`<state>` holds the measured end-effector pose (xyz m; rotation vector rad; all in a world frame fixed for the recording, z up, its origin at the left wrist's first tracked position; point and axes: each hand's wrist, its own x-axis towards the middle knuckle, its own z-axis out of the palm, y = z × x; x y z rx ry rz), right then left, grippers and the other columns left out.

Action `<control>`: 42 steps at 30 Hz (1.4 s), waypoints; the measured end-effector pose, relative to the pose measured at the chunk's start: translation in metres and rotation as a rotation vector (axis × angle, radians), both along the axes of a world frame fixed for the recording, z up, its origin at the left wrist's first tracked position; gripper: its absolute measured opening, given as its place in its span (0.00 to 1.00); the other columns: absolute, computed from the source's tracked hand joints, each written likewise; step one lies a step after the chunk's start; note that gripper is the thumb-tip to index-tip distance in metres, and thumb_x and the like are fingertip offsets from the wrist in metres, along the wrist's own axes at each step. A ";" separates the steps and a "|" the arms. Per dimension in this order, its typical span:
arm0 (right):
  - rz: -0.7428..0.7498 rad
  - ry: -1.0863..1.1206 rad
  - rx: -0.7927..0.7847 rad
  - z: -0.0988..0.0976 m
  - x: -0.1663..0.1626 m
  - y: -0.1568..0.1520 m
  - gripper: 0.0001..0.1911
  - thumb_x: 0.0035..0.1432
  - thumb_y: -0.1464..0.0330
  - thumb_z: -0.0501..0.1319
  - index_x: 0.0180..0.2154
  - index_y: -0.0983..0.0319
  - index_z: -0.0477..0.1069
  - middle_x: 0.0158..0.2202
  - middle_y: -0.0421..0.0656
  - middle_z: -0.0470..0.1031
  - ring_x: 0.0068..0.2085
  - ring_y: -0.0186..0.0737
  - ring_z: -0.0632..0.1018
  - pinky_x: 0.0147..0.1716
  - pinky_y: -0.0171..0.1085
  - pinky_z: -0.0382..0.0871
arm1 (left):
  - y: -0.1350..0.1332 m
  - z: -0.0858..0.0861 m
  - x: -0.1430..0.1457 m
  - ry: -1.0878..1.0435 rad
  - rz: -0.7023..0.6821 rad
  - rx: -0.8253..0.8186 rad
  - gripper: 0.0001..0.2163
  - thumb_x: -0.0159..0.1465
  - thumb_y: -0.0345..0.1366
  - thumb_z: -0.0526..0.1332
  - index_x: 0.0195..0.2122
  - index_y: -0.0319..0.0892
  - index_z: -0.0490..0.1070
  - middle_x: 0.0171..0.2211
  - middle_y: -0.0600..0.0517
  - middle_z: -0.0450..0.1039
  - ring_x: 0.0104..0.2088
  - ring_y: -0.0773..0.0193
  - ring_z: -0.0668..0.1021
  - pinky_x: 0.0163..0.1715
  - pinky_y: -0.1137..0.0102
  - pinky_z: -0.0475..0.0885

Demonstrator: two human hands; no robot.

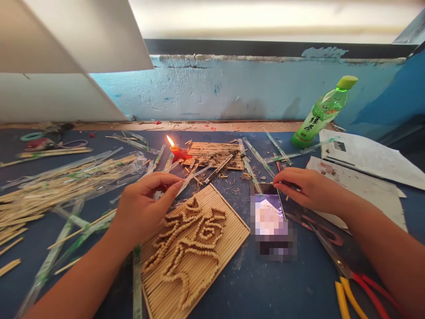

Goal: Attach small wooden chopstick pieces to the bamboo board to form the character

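Note:
My left hand (149,204) pinches a thin translucent strip (195,176) that points away to the right. Below those fingers lies a diamond-set panel of glued wooden sticks (229,226), with raised outlines of small beadlike wooden pieces (181,243) on it. My right hand (300,186) has thumb and fingers pressed together over the top right corner of a phone (265,190); anything between those fingertips is too small to make out. Beyond my left hand, a lit red candle (179,153) burns beside a soot-marked stick mat (212,153).
Loose sticks (83,179) and plastic strips (49,261) cover the left. Red-handled scissors (340,266) and yellow handles (347,297) lie under my right forearm. A green tea bottle (320,115) stands by the blue wall (212,88), near papers (375,155).

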<state>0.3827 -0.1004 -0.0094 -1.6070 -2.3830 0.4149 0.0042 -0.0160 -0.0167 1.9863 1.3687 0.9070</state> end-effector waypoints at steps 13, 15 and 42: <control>-0.418 -0.124 -0.299 0.045 0.099 -0.032 0.16 0.62 0.57 0.61 0.49 0.53 0.76 0.41 0.45 0.81 0.40 0.49 0.81 0.37 0.45 0.75 | -0.005 0.019 0.003 0.104 0.150 0.019 0.10 0.58 0.48 0.66 0.36 0.51 0.81 0.32 0.55 0.82 0.33 0.58 0.80 0.38 0.64 0.73; -0.461 -0.148 -0.327 0.048 0.110 -0.045 0.15 0.61 0.57 0.61 0.48 0.53 0.77 0.42 0.46 0.81 0.41 0.50 0.81 0.38 0.46 0.76 | -0.009 0.022 0.007 0.104 0.168 0.008 0.10 0.57 0.48 0.67 0.36 0.52 0.81 0.31 0.57 0.83 0.34 0.57 0.81 0.38 0.64 0.73; -0.637 0.131 -0.201 0.002 0.067 -0.083 0.10 0.59 0.59 0.63 0.40 0.57 0.73 0.35 0.41 0.80 0.36 0.42 0.79 0.37 0.40 0.72 | -0.014 0.019 0.008 0.098 0.189 0.028 0.08 0.57 0.46 0.68 0.35 0.52 0.81 0.27 0.59 0.82 0.33 0.57 0.81 0.38 0.65 0.73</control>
